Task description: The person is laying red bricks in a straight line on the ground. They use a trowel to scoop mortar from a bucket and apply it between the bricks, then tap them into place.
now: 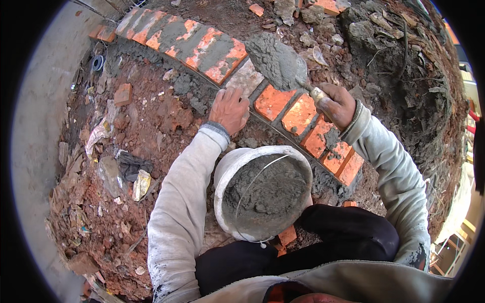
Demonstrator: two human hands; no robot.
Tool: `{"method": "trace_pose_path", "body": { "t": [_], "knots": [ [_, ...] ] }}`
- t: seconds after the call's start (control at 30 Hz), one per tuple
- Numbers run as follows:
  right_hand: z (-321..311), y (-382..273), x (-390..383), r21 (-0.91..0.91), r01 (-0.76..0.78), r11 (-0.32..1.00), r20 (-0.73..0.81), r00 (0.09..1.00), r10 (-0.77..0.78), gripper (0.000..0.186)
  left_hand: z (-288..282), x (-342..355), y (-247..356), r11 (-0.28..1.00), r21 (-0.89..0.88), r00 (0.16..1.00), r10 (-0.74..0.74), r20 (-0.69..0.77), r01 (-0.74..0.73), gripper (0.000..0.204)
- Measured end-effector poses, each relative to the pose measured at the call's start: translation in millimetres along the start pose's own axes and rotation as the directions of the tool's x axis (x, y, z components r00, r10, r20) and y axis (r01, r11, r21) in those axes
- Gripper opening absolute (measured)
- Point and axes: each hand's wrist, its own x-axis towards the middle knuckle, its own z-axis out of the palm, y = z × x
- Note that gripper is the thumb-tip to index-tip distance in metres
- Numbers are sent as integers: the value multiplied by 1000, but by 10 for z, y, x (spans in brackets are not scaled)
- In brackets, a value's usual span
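My right hand (337, 106) is closed round the handle of a trowel (302, 81). Its blade, heaped with grey mortar (275, 58), is above the brick row, over the far end of a pale, mortar-smeared brick (245, 78). My left hand (230, 110) is at the near edge of that pale brick, its fingers curled and together; what lies under the fingertips is hidden. To the right of the pale brick, several orange bricks (299, 113) sit in the row with gaps between them. Leftward the row continues as mortar-smeared bricks (207, 50).
A white bucket (218, 174) of wet mortar stands between my arms and the row, its wire handle lying across the opening. Rubble, a loose brick (123, 94) and plastic scraps (142, 185) litter the soil at left. A concrete wall (43, 126) borders the left; a mound (389, 45) rises at right.
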Motion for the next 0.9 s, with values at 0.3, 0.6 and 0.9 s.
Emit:
{"method": "trace_pose_path", "body": {
  "t": [0.3, 0.6, 0.9],
  "knots": [
    [661, 121, 685, -688, 158, 708, -109, 942, -316, 32, -82, -332, -173, 935, 14, 896, -343, 283, 354, 29],
    [-417, -72, 1174, -947, 99, 305, 51, 986, -160, 53, 9, -56, -312, 853, 88, 826, -520, 218, 514, 48],
    [-305, -2, 1973, -952, 300, 52, 251, 870, -423, 47, 14, -13, -296, 770, -31, 757, -618, 212, 637, 52]
  ]
}}
